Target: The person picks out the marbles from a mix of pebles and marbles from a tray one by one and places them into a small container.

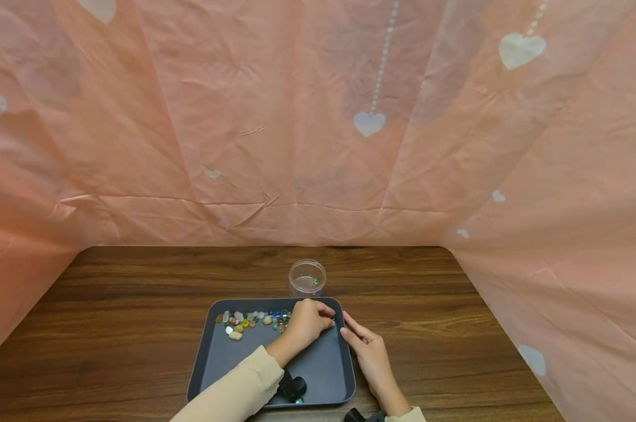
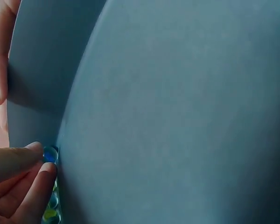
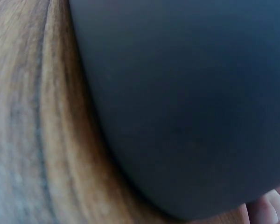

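While L hand's [image 1: 305,322] fingers pinch blue bead [image 2: 50,154] nr tray's [image 1: 325,366] far R corner, R hand [image 1: 371,351], thumb & fingers apart, shd steady R edge.

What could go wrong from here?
The small blue glass bead that the left hand pinches could slip and roll across the tray. The right hand, at the tray's side, might nudge it and scatter the loose stones inside. If the tray slid back, it could bump the clear jar just behind it.
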Demonstrator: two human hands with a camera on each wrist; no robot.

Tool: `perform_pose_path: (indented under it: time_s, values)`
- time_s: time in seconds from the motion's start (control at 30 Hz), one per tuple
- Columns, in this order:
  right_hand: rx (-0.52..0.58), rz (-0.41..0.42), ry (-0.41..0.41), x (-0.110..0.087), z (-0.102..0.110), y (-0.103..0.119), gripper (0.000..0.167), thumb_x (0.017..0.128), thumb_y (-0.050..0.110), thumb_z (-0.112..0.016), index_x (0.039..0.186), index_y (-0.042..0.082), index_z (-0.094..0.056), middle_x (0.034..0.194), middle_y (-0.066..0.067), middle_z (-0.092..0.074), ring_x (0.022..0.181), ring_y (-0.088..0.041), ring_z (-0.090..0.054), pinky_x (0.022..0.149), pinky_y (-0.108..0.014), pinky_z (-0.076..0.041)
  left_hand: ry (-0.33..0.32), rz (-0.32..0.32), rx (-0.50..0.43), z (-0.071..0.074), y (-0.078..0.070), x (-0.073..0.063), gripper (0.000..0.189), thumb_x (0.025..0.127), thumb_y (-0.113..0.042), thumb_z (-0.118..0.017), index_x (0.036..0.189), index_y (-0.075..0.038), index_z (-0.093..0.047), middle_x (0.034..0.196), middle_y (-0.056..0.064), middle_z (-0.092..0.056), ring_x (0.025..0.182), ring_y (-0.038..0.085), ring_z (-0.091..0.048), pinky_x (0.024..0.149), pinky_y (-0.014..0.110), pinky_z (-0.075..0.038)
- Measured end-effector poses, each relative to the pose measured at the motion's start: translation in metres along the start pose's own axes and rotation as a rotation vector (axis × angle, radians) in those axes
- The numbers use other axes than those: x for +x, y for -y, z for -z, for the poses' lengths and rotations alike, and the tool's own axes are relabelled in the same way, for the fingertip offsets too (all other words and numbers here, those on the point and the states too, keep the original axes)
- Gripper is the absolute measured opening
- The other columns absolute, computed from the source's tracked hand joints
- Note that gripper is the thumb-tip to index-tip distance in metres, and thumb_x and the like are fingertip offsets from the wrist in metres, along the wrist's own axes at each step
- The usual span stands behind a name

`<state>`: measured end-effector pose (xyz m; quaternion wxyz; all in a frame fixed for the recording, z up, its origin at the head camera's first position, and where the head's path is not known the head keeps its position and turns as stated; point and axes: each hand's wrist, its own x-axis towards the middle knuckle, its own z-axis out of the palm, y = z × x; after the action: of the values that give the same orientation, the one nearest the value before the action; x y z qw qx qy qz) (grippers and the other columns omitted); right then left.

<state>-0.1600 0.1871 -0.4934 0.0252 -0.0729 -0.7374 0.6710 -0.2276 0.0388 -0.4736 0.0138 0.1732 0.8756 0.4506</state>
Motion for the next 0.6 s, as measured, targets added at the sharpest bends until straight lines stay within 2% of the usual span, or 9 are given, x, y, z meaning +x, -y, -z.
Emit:
perform_pose_path:
  time_s: [0.2, 0.33, 0.47, 0.53, 0.6]
  values:
    - [0.015, 0.001, -0.001, 0.000, 0.000, 0.001, 0.043, 0.096, 0.022, -0.067, 0.136, 0.008, -0.060, 0.141, -0.008, -0.057, 0.117, 0.005, -0.056, 0.091, -0.012, -0.047, 0.014, -0.008, 0.012, -0.002, 0.000, 0.002, 0.008, 0.080, -0.004, -0.080, 0.087, -0.007, -0.080, 0.086, 0.005, -0.078, 0.083, 0.017, -0.071, 0.068, 0.026, -0.055]
    - [0.010, 0.006, -0.009, 0.001, 0.001, 0.001, 0.043, 0.096, 0.021, -0.066, 0.136, 0.008, -0.061, 0.140, -0.008, -0.057, 0.116, 0.006, -0.056, 0.091, -0.011, -0.047, 0.021, -0.018, 0.016, -0.004, -0.001, 0.002, 0.007, 0.080, -0.003, -0.079, 0.086, -0.007, -0.081, 0.086, 0.005, -0.078, 0.083, 0.017, -0.071, 0.067, 0.024, -0.054]
    - [0.013, 0.006, -0.010, 0.001, 0.001, 0.000, 0.042, 0.096, 0.021, -0.067, 0.136, 0.008, -0.061, 0.140, -0.008, -0.058, 0.118, 0.005, -0.056, 0.091, -0.011, -0.046, 0.025, -0.013, -0.006, -0.002, 0.001, 0.002, 0.006, 0.080, -0.007, -0.081, 0.085, -0.008, -0.081, 0.084, 0.005, -0.078, 0.077, 0.013, -0.068, 0.063, 0.022, -0.052]
    - [0.010, 0.005, -0.007, 0.001, 0.000, 0.000, 0.042, 0.095, 0.021, -0.067, 0.135, 0.008, -0.061, 0.140, -0.008, -0.058, 0.119, 0.004, -0.055, 0.091, -0.011, -0.046, 0.029, 0.014, -0.058, 0.002, 0.002, 0.003, 0.007, 0.079, -0.011, -0.082, 0.086, -0.008, -0.081, 0.085, 0.006, -0.078, 0.077, 0.011, -0.067, 0.063, 0.022, -0.051]
    - [0.002, 0.008, -0.005, 0.001, 0.000, -0.001, 0.042, 0.095, 0.022, -0.067, 0.135, 0.009, -0.062, 0.140, -0.008, -0.058, 0.121, 0.001, -0.055, 0.091, -0.011, -0.046, 0.051, 0.071, -0.204, 0.007, 0.003, 0.003, 0.011, 0.080, -0.013, -0.082, 0.089, -0.006, -0.081, 0.090, 0.008, -0.078, 0.080, 0.011, -0.068, 0.067, 0.023, -0.054]
